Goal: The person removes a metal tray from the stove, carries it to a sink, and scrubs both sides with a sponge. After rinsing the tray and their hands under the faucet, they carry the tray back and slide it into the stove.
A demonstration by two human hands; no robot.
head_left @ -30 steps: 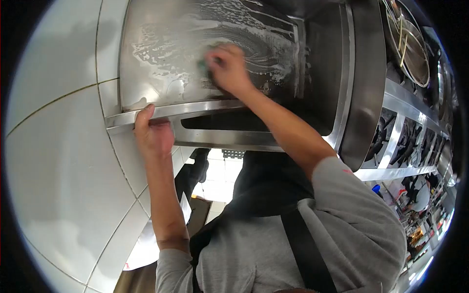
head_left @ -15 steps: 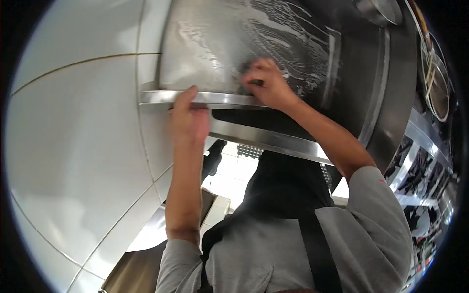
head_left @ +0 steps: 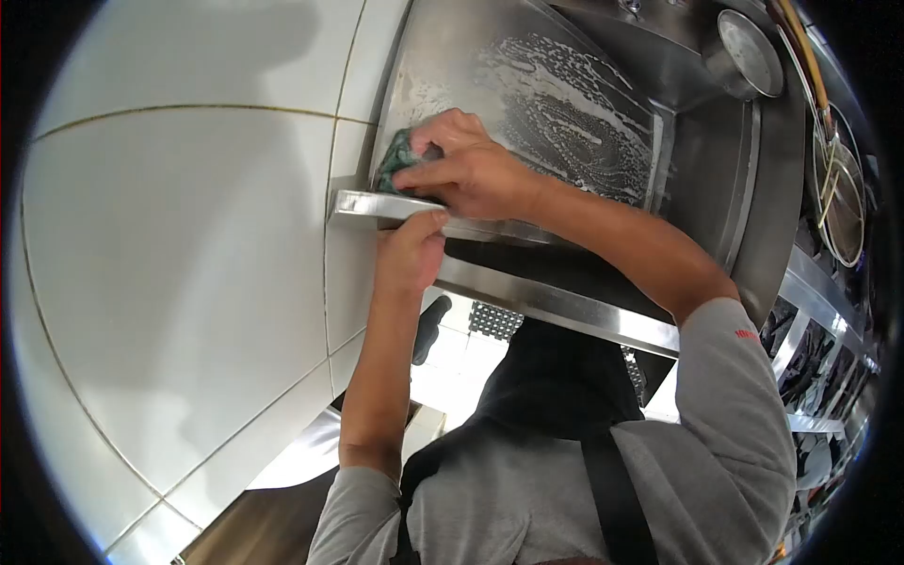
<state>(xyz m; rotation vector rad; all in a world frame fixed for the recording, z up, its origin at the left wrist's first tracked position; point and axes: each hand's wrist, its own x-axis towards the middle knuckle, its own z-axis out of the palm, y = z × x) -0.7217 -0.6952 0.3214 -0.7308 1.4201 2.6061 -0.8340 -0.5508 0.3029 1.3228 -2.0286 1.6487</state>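
A wide stainless-steel panel [head_left: 452, 71] with a raised front rim lies over the sink, its surface streaked with white suds. My right hand [head_left: 471, 174] is closed around a dark green scouring pad [head_left: 397, 162], pressed against the panel's near left corner just behind the rim. Below it, my left hand [head_left: 411, 250] grips the panel's rim, thumb over the top and the other fingers partly hidden underneath.
White wall tiles [head_left: 188, 282] rise close on the left. The steel sink [head_left: 706, 169] extends to the right, with a metal pot [head_left: 746, 56] at its back corner. Strainers [head_left: 841, 202] are at the far right. A steel front edge [head_left: 565, 297] runs before my body.
My right hand has moved left with the scouring pad, from the middle of the panel to its left corner. The left hand still holds the rim. The view has shifted.
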